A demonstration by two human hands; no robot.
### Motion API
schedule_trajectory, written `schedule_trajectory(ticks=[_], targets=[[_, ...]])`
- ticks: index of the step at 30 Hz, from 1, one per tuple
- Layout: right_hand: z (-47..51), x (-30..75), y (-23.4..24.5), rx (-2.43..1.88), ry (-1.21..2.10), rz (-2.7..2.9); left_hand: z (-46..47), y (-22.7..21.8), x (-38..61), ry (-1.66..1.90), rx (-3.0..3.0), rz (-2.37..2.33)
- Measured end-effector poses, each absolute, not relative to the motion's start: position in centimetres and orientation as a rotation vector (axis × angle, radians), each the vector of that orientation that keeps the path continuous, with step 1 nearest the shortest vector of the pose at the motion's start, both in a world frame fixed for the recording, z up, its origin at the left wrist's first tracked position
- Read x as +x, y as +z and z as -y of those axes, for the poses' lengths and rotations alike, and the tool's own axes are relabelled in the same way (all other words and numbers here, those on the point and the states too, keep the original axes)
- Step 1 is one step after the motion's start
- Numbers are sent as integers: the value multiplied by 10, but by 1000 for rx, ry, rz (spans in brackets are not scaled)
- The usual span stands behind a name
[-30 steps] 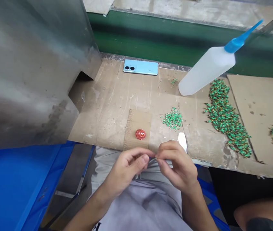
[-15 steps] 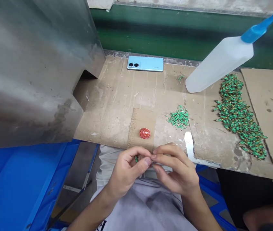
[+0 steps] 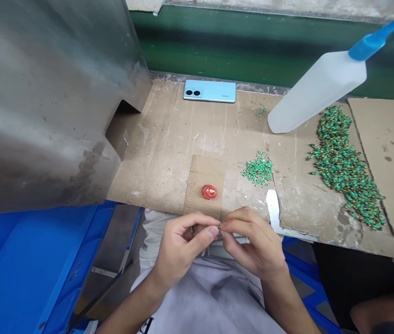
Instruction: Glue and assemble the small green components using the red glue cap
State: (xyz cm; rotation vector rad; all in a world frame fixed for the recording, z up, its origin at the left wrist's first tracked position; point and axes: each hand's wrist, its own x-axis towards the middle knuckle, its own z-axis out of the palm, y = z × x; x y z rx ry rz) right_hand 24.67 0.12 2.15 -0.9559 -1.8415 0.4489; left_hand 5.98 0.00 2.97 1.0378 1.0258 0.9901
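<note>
My left hand (image 3: 183, 248) and my right hand (image 3: 252, 246) meet over my lap, just below the front edge of the cardboard-covered bench (image 3: 169, 148). Both are closed in a pinch, fingertips touching. A tiny green part (image 3: 191, 229) shows inside my left fingers. Whatever my right fingertips pinch is too small to name. A small red disc (image 3: 209, 192) lies on a cardboard patch right above my hands. A small heap of green parts (image 3: 258, 170) lies to its right.
A long pile of green parts (image 3: 345, 164) runs along the right. A white squeeze bottle with a blue nozzle (image 3: 318, 90) leans there. A light-blue phone (image 3: 209, 91) lies at the back. A metal housing (image 3: 44, 102) fills the left; blue bin (image 3: 19, 269) below it. A white strip (image 3: 273, 206) lies at the edge.
The view has shifted so the bench sits a little further right and up. My hands stayed together at the bench edge, fingertips working closely; the green part became visible in my left fingers.
</note>
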Motion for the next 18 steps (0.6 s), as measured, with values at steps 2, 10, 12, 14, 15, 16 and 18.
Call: schedule_trajectory(ticks=[2,10,12,14,15,16,18], targets=[[0,246,18,-960,456,1857,0,32,60,1000,1079,-1086],[2,247,13,-935,376,1937,-1,31,55,953,1097,-1096],[2,246,13,-939,374,1929,-2,30,54,937,1088,-1091],[2,246,14,-943,413,1900,-2,29,54,949,1089,-1104],[2,246,13,-947,439,1887,-2,29,54,961,1097,-1115],[1,245,13,-950,460,1878,-2,29,54,972,1108,-1128],[1,245,12,-952,477,1880,-2,28,55,986,1129,-1152]])
